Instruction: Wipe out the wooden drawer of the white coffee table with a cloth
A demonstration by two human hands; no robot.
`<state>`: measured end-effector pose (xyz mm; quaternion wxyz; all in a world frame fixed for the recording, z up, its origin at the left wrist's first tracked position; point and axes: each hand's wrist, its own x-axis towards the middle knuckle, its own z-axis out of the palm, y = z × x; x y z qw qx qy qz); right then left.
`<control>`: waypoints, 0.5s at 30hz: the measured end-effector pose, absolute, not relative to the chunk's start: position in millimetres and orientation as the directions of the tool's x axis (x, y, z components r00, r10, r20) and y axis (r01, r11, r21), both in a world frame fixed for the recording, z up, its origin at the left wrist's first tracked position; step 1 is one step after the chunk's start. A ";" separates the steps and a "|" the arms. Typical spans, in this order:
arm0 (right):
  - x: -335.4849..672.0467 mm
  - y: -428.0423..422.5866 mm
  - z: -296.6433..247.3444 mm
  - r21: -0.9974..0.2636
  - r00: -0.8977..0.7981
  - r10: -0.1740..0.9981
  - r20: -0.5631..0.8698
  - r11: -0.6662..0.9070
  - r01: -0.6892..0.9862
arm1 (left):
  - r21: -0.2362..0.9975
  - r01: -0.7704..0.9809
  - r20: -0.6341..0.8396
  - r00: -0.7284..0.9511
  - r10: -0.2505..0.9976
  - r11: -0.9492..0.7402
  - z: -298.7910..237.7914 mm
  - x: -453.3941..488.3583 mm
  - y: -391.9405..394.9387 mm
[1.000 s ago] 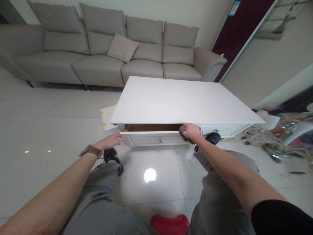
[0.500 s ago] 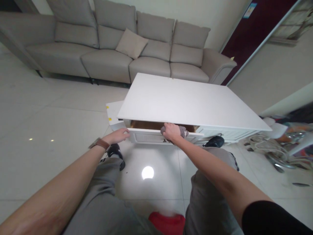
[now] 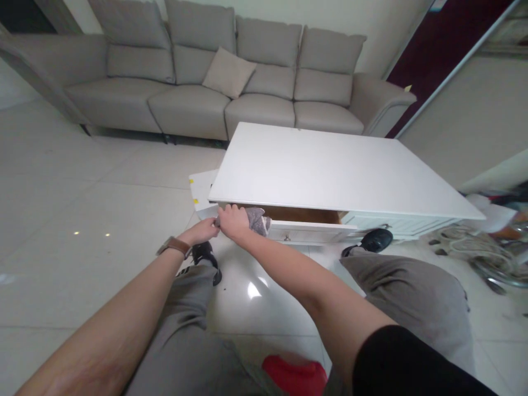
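Note:
A white coffee table (image 3: 342, 170) stands before me with its front drawer (image 3: 311, 234) pulled partly out; the brown inside shows. My right hand (image 3: 234, 221) is closed on a grey-brown cloth (image 3: 258, 221), pressing it over the top edge of the drawer front near its left end. My left hand (image 3: 204, 230), with a brown-strapped watch (image 3: 175, 246) on the wrist, grips the left end of the drawer front. Its fingertips are close against the right hand and partly hidden. A small knob (image 3: 287, 237) sits on the drawer front.
A grey sofa (image 3: 264, 110) with a beige cushion (image 3: 230, 72) stands behind the table. A white panel with yellow marks (image 3: 202, 187) juts out at the table's left end. Coiled hoses or cords (image 3: 466, 245) lie on the right. Something red (image 3: 295, 375) is below me, between my legs.
My right hand has slid left with the cloth along the drawer front's top edge, up to my left hand. The left hand stays at the drawer's left end. The view has shifted slightly.

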<state>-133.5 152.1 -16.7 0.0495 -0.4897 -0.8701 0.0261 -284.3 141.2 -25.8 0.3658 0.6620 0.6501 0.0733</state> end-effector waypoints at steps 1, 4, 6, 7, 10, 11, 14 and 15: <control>-130.3 151.5 -16.8 -0.104 -0.537 0.841 0.066 0.541 0.835 | 0.587 0.797 -0.383 0.118 0.916 0.142 -28.7 -287.2 142.4; -103.7 148.1 -14.8 -0.107 -0.602 0.795 0.083 0.607 0.787 | 0.599 0.778 -0.351 0.041 0.935 0.191 -33.7 -287.7 145.6; -77.9 145.1 -12.7 -0.093 -0.601 0.795 0.078 0.606 0.790 | 0.615 0.773 -0.314 0.059 0.948 0.156 -33.2 -281.7 146.7; -63.7 143.7 -11.8 -0.086 -0.592 0.803 0.070 0.597 0.798 | 0.625 0.770 -0.298 0.085 0.951 0.127 -32.2 -277.6 147.0; -15.5 139.4 -10.9 -0.072 -0.563 0.825 0.057 0.566 0.822 | 0.620 0.783 -0.275 0.165 0.947 0.043 -28.1 -264.8 147.5; 2.7 137.6 -11.3 -0.065 -0.552 0.832 0.056 0.555 0.829 | 0.608 0.793 -0.270 0.179 0.946 0.024 -27.0 -261.0 147.9; 63.1 129.9 -14.3 -0.032 -0.492 0.869 0.056 0.494 0.869 | 0.582 0.813 -0.263 0.205 0.943 -0.015 -24.5 -251.4 149.6; 84.1 126.7 -15.5 -0.020 -0.463 0.884 0.060 0.465 0.885 | 0.580 0.814 -0.271 0.215 0.938 -0.019 -23.9 -248.9 150.0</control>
